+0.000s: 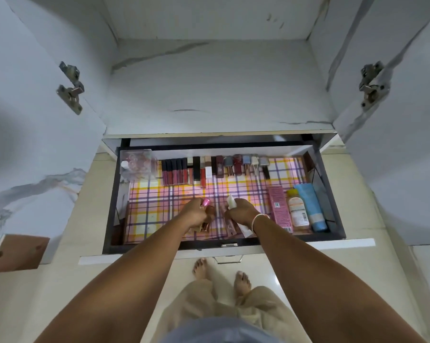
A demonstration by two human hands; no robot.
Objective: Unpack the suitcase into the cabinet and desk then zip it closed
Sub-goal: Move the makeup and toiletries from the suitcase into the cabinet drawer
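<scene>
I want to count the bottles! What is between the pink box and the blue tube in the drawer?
In the head view, one bottle with an orange cap lies between the pink box and the blue tube.

drawer (pixel 332 194): pulled open, plaid-lined | cosmetics row (pixel 214 167): along back edge | bottles (pixel 299 209): right side

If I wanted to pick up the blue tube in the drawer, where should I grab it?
Probably around its middle, reaching down from above. The blue tube lies flat along the drawer's right wall with an orange-capped bottle tight against its other side, so only its top is free.
</scene>
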